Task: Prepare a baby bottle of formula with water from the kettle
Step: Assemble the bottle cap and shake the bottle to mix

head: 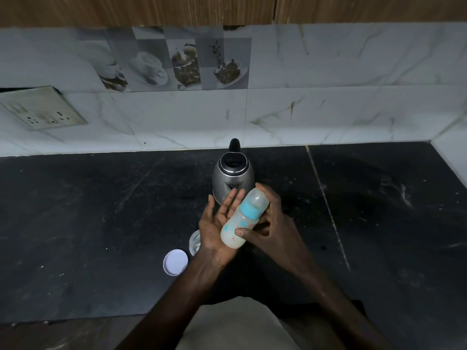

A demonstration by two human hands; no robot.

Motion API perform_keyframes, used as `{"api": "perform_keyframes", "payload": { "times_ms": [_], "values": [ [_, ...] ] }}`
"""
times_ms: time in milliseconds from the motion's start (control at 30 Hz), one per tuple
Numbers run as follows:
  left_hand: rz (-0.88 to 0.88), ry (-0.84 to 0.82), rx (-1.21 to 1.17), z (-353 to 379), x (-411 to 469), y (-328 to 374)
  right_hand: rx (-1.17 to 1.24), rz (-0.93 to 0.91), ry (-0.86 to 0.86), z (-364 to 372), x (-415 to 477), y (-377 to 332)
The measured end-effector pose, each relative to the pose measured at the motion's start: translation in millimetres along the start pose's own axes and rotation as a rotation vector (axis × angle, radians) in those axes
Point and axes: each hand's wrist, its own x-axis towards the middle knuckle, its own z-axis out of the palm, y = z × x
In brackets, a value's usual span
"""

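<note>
A clear baby bottle (243, 218) with a blue collar, a domed cap and milky liquid inside lies tilted between my hands above the dark counter. My right hand (271, 223) grips it, thumb on the lower body and fingers behind the cap end. My left hand (217, 223) lies flat, palm up, under the bottle's lower part. A steel kettle (233, 176) with a black lid and handle stands upright just behind my hands.
A white round lid (175, 261) lies on the black stone counter (101, 210) at my left. A small clear jar (195, 242) stands partly hidden behind my left wrist. A socket plate (43, 108) hangs on the tiled wall at the left.
</note>
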Motion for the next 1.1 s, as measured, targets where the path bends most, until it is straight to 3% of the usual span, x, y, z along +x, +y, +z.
{"api": "perform_keyframes", "payload": {
  "times_ms": [133,200,300,333,367,467,500,533,600,633,667,733,767,800,867,900,933,1033,1100],
  "values": [
    [-0.011,-0.004,0.035,3.7,-1.9,-4.3,-0.066,-0.048,-0.018,-4.9,3.7,1.8],
    [-0.006,-0.014,0.048,3.1,-0.9,-7.2,-0.129,-0.095,0.063,-16.5,10.0,-7.2],
    [0.030,0.003,0.111,1.4,1.1,-8.5,0.121,-0.162,0.600,-35.2,20.2,-11.0],
    [0.038,-0.002,0.116,1.1,2.5,-8.2,0.204,-0.178,0.738,-33.7,20.3,-9.8],
    [0.046,-0.003,0.109,0.3,3.8,-7.9,0.219,-0.167,0.766,-29.1,18.2,-10.3],
    [0.031,0.008,0.075,-2.5,9.9,-9.2,-0.121,-0.068,0.369,-10.2,0.0,-17.4],
    [0.029,0.007,0.081,-2.3,11.8,-10.5,-0.198,-0.063,0.361,-12.3,-3.6,-14.0],
    [0.034,0.015,0.099,-2.5,12.4,-11.5,-0.168,-0.083,0.466,-17.5,-3.6,-11.4],
    [0.035,0.015,0.124,-4.0,15.5,-13.6,0.143,-0.095,0.794,-28.3,1.9,-12.2],
    [0.027,0.011,0.110,-5.0,15.7,-15.0,0.221,-0.097,0.854,-28.6,1.9,-13.7],
    [0.022,0.013,0.092,-4.3,14.9,-16.6,0.207,-0.095,0.803,-25.5,1.6,-20.6],
    [0.010,0.012,0.074,-3.7,15.7,-19.9,-0.018,-0.036,0.462,-13.8,-3.5,-24.8],
    [0.012,0.015,0.078,-2.9,16.6,-19.9,-0.100,-0.017,0.381,-12.8,-5.7,-21.1],
    [0.018,0.018,0.089,-1.1,17.0,-19.5,-0.103,-0.006,0.447,-14.8,-4.4,-18.1],
    [0.027,0.014,0.112,2.5,17.6,-19.3,0.122,-0.006,0.763,-23.6,1.8,-15.6],
    [0.025,0.010,0.097,3.1,16.2,-19.9,0.152,0.004,0.814,-22.8,3.3,-15.0],
    [0.023,0.007,0.059,4.3,13.6,-20.6,0.114,0.017,0.751,-17.7,3.9,-19.9],
    [-0.002,-0.012,-0.014,7.7,11.7,-21.0,-0.092,0.078,0.304,5.4,-7.8,-16.8],
    [-0.009,-0.032,-0.045,9.0,8.9,-19.7,-0.014,0.079,0.199,1.7,-10.9,-7.9]
  ]
}}
